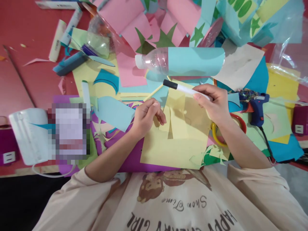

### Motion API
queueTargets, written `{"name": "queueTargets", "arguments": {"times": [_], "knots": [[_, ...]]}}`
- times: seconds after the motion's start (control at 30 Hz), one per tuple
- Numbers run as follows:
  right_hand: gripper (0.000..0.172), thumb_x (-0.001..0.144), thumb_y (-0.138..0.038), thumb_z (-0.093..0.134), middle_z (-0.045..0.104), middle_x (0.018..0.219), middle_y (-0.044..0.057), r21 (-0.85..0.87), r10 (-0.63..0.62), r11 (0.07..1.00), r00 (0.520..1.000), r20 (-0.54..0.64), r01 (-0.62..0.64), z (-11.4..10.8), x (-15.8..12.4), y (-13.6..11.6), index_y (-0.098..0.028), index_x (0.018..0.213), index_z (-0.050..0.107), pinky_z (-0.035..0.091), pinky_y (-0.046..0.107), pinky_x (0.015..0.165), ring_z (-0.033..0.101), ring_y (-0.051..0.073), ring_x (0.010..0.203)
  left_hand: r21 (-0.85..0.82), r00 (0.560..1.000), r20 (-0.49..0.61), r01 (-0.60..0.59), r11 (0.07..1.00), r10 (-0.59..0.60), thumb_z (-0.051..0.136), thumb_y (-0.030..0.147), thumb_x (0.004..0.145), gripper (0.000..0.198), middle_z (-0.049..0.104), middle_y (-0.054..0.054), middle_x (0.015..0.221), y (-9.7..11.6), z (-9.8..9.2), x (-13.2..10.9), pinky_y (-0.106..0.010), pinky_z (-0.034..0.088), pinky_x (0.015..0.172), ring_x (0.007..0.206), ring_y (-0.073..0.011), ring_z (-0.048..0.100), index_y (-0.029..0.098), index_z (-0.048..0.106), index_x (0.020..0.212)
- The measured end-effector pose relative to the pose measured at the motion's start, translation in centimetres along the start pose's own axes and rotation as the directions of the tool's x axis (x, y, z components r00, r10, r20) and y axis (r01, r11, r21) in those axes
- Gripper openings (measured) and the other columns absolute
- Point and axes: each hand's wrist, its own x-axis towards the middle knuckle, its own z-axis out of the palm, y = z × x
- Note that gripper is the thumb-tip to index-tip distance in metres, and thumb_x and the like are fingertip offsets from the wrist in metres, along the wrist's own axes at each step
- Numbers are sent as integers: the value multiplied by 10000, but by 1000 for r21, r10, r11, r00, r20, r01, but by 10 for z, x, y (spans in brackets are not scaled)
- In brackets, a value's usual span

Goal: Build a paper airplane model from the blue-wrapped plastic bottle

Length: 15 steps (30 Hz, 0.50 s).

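My right hand (213, 101) grips a white marker (186, 90) by its rear end. The marker's black cap points left, just below a clear plastic bottle (156, 61) wrapped in light blue paper and lying on its side. My left hand (149, 117) is loosely curled, with no object showing in its fingers, over the left edge of a yellow paper sheet (178, 150). Smaller yellow paper pieces (176, 123) lie on that sheet between my hands. A thin yellow strip (154, 92) lies just beyond my left hand, and a light blue paper piece (113, 110) is to its left.
A blue glue gun (258, 109) with a black cord and red-and-yellow-handled scissors (216, 134) lie right of my right forearm. Pink paper rolls (134, 25) with green stars fill the back. At left are a white case (30, 138), a blurred-out phone-like object (71, 131) and several markers (57, 40).
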Motion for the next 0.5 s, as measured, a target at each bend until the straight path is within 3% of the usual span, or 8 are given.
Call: {"name": "queueTargets", "arguments": {"times": [0.27, 0.4, 0.5], "knots": [[126, 817, -362, 679, 579, 618, -23, -46, 21, 999, 1000, -21, -22, -1, -1, 1, -242, 805, 717, 333, 273, 462, 407, 90, 483, -42, 994, -61, -96, 995, 93, 607, 533, 862, 382, 680, 5, 605, -11, -8, 4, -204, 551, 488, 499, -99, 643, 182, 567, 717], [127, 836, -376, 672, 593, 648, -19, -58, 2, 998, 1000, -19, -3, -2, 0, 2, -253, 824, 705, 349, 286, 471, 449, 103, 505, -71, 996, -81, -36, 997, 31, 697, 438, 822, 288, 753, -31, 748, -11, -8, 3, -212, 583, 574, 635, -120, 714, 171, 608, 759], [159, 843, -415, 664, 604, 662, -9, -74, 8, 997, 1000, -11, -9, -3, -1, 4, -262, 842, 709, 371, 300, 485, 497, 125, 540, -38, 990, -141, -14, 999, 9, 786, 428, 724, 318, 748, -26, 706, -10, -7, 3, -211, 556, 519, 614, -135, 710, 173, 597, 709]]}}
